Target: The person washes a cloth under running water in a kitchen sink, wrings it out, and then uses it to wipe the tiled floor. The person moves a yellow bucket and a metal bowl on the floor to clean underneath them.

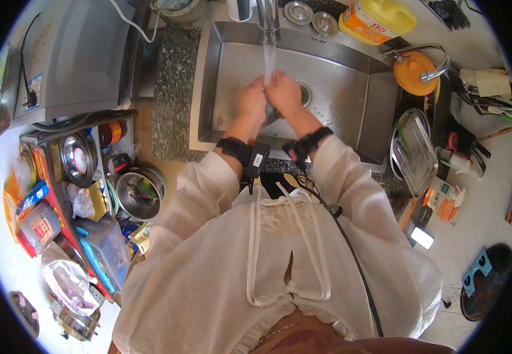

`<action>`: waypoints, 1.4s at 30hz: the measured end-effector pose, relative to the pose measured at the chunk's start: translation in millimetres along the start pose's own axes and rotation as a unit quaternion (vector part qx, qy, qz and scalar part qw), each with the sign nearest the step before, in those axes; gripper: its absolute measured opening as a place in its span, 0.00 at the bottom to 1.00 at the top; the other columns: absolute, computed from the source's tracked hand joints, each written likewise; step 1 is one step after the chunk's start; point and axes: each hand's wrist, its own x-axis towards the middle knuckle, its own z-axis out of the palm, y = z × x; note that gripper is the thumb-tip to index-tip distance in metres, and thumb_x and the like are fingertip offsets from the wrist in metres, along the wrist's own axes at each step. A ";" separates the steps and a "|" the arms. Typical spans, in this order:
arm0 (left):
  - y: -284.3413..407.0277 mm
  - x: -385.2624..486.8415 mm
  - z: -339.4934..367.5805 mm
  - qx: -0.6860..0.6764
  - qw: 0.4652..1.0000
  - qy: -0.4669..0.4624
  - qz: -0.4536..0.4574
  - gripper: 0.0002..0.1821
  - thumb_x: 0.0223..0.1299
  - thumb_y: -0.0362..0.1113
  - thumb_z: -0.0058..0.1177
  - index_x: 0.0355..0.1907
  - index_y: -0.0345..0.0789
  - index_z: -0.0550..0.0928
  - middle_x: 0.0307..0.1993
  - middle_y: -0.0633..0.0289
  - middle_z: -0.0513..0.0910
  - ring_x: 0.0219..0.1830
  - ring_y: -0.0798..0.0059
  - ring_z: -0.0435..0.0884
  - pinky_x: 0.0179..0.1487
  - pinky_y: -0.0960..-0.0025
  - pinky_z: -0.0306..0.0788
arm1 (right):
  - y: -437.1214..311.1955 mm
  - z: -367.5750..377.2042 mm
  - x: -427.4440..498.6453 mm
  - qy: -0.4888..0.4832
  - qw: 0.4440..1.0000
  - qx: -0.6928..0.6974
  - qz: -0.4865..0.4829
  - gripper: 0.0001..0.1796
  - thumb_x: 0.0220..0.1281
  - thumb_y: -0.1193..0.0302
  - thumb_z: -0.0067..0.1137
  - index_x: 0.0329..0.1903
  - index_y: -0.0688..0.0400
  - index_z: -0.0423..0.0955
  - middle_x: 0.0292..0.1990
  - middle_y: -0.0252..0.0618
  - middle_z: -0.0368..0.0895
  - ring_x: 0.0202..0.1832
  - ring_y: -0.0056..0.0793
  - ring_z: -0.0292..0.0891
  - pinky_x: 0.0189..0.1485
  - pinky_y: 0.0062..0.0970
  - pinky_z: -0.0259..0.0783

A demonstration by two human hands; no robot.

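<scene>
Water runs from a chrome faucet (269, 20) into a stainless steel sink (340, 84). Under the stream my left hand (252, 99) and my right hand (285, 92) meet with bent fingers, low over the basin and just left of the drain (304, 94). Something dark and greyish, perhaps a cloth (271, 116), shows between and below my hands; what it is and which hand grips it cannot be told, since the fingers hide most of it. Black straps with small devices circle both wrists.
Behind the sink stand a yellow detergent jug (373, 20) and two metal lids (311, 17). An orange lid (416, 73) lies near a second, curved faucet (437, 55). Metal trays (415, 152) lean at the right. A crowded shelf and a metal pot (138, 194) are at the left.
</scene>
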 end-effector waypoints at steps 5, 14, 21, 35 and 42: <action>17.8 -13.9 1.4 -0.005 0.998 0.023 -0.050 0.16 0.59 0.42 0.46 0.36 0.30 0.78 0.34 0.58 0.78 0.35 0.71 0.74 0.39 0.67 0.68 | -8.1 -3.6 -0.8 -0.128 0.990 -0.053 0.017 0.25 0.59 0.50 0.42 0.28 0.60 0.75 0.26 0.52 0.78 0.31 0.52 0.75 0.35 0.45 0.70; -4.0 0.0 -0.6 0.080 0.994 0.017 0.079 0.14 0.58 0.39 0.47 0.37 0.29 0.78 0.32 0.59 0.78 0.32 0.72 0.72 0.36 0.67 0.67 | 11.3 8.0 1.9 -0.018 0.999 0.007 0.030 0.24 0.60 0.51 0.41 0.30 0.59 0.74 0.29 0.52 0.78 0.34 0.53 0.75 0.37 0.46 0.69; -1.3 -9.2 8.0 0.110 0.993 -0.022 0.041 0.10 0.58 0.37 0.47 0.31 0.32 0.77 0.29 0.60 0.77 0.31 0.71 0.73 0.34 0.66 0.68 | 0.1 -9.2 0.3 0.026 0.999 0.023 0.039 0.24 0.61 0.52 0.42 0.30 0.61 0.75 0.30 0.56 0.76 0.34 0.56 0.73 0.37 0.46 0.68; 10.0 -12.3 -0.8 -0.008 0.998 0.011 -0.053 0.17 0.59 0.42 0.47 0.36 0.28 0.78 0.33 0.57 0.78 0.33 0.69 0.75 0.38 0.66 0.68 | 13.5 9.8 -1.6 -0.042 0.999 -0.013 -0.023 0.24 0.61 0.52 0.41 0.30 0.62 0.74 0.28 0.56 0.77 0.34 0.55 0.74 0.38 0.47 0.68; 4.6 -1.9 -0.5 0.057 0.997 0.033 0.037 0.15 0.59 0.40 0.45 0.35 0.28 0.78 0.31 0.59 0.78 0.30 0.72 0.74 0.35 0.66 0.68 | -2.0 -3.5 -2.4 0.037 0.998 0.014 0.040 0.24 0.61 0.52 0.40 0.30 0.60 0.74 0.29 0.53 0.78 0.35 0.53 0.74 0.38 0.46 0.69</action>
